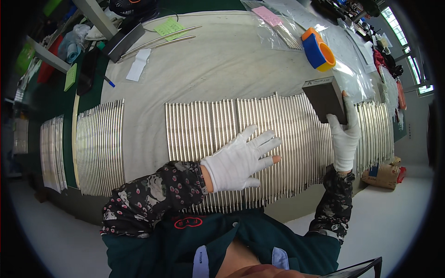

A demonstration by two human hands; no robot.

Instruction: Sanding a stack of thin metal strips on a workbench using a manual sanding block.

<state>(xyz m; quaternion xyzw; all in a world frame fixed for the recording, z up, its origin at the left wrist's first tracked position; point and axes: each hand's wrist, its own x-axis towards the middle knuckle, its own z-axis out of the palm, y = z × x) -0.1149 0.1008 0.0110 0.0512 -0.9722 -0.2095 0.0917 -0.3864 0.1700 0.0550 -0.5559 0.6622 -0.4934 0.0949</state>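
Note:
A wide row of slim, shiny metal rods (194, 134) lies side by side across the cloth-covered table. Across the middle of this row my left hand (241, 160), in a white glove with a bare fingertip, lies flat with its fingers spread. My right hand (344, 139), gloved the same way, grips a dark grey rectangular block (325, 99) between thumb and fingers. The block is at the far edge of the rods, toward the right; whether it touches them I cannot tell. Printed patterned sleeves cover both forearms.
More metal rods (100, 148) lie at the left, beside another bundle (53, 153). Beyond the row are an orange and blue tape dispenser (319, 51), a plastic bag (273, 25) with rods and a pink note, a green note (169, 28), a white paper slip (138, 65) and a pen (109, 81).

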